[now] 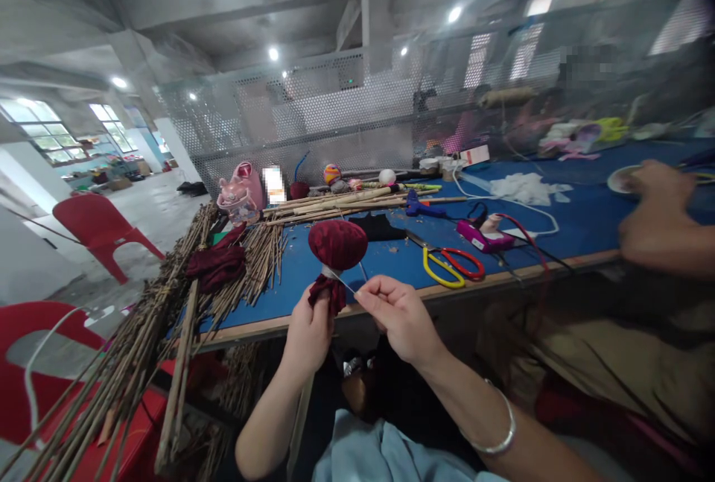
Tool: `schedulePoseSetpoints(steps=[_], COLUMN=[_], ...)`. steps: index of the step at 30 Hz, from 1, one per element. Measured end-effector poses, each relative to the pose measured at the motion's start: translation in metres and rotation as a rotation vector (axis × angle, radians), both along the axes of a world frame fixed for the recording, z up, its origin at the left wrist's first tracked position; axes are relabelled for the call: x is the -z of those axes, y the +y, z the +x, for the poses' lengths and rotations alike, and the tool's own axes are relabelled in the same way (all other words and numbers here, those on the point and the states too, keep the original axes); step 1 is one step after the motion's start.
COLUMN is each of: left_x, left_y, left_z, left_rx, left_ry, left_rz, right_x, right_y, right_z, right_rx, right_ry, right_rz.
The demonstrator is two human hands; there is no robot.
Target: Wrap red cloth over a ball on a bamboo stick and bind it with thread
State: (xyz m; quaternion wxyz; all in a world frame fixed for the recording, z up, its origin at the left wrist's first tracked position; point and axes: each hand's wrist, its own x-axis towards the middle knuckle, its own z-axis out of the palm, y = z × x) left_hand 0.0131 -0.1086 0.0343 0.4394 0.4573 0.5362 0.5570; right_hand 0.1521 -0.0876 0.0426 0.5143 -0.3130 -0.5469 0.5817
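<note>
A round bundle of dark red cloth (338,243) stands upright in front of me, tied at a pale neck with loose cloth below. My left hand (310,329) is closed around that gathered cloth under the neck. White string (342,282) runs from the neck to my right hand (398,314), which pinches it between thumb and fingers. Whether a stick is inside the bundle is hidden by my left hand. Scissors (447,264) with one yellow and one red handle lie on the blue table (385,262), to the right of the bundle.
Bundled thin sticks (150,318) and dark red cloth (217,266) lie at the left. Behind are long sticks (346,203), a blue glue gun (424,206) and a purple device (485,236). A co-worker's arm (664,221) reaches in from the right. Red chairs (100,229) stand left.
</note>
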Motion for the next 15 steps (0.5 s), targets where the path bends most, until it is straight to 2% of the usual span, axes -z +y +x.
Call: schedulePoseSetpoints(steps=[4, 8, 11, 13, 15], left_x=[-0.006, -0.008, -0.005, -0.004, -0.004], left_y=[-0.006, -0.007, -0.002, 0.0, 0.001], left_z=[-0.001, -0.002, -0.001, 0.001, 0.003], left_rx=[0.122, 0.214, 0.135, 0.07, 0.06], left_ry=[-0.167, -0.219, -0.047, 0.133, 0.262], left_rz=[-0.175, -0.219, -0.093, 0.047, 0.15], right_x=[0.006, 0.0, -0.01, -0.016, -0.019], right_y=[0.005, 0.005, -0.005, -0.013, -0.019], right_z=[0.002, 0.006, 0.004, 0.0, -0.004], right_rx=[-0.038, -0.092, -0.115, -0.086, -0.059], right_ry=[0.091, 0.165, 0.091, 0.025, -0.029], right_rz=[-0.067, -0.117, -0.068, -0.022, 0.008])
